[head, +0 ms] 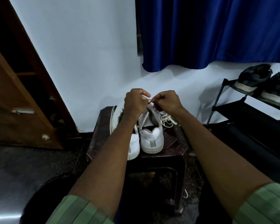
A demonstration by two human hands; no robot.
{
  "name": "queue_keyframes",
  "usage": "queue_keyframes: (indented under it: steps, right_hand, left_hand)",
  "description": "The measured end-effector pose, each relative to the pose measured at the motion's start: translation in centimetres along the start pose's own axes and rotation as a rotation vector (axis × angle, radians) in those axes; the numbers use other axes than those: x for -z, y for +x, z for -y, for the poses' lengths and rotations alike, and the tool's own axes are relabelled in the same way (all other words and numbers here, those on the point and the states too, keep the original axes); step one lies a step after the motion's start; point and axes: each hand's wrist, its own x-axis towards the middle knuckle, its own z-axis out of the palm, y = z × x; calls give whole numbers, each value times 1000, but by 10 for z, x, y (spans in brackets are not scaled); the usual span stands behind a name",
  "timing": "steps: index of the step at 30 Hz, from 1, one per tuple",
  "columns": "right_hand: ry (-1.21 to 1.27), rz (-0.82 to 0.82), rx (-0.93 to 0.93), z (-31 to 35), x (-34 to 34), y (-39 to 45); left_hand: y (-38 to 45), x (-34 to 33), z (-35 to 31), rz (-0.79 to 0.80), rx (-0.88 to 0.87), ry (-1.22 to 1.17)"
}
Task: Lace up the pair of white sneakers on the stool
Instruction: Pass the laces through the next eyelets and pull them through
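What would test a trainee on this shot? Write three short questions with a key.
1. True or false: both sneakers stand on the floor.
2. Where does the loose lace lie? A) right of the sneakers B) on the rack
3. What hangs over the wall behind?

Key
1. False: they are on the stool.
2. A.
3. A blue curtain.

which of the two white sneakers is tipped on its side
The left sneaker, under the left forearm: its sole edge faces up. The right sneaker stands upright, heel toward the camera.
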Motion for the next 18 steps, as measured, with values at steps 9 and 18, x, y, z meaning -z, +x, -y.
queue_keyframes:
  steps: [9, 18]
  right_hand:
    - [-78, 10, 31, -12, -1, 8]
    - [-67, 72, 39, -8, -4, 10]
  left_hand:
    - [3, 2, -1, 94, 23, 65]
    - [0, 4, -1, 47, 10, 294]
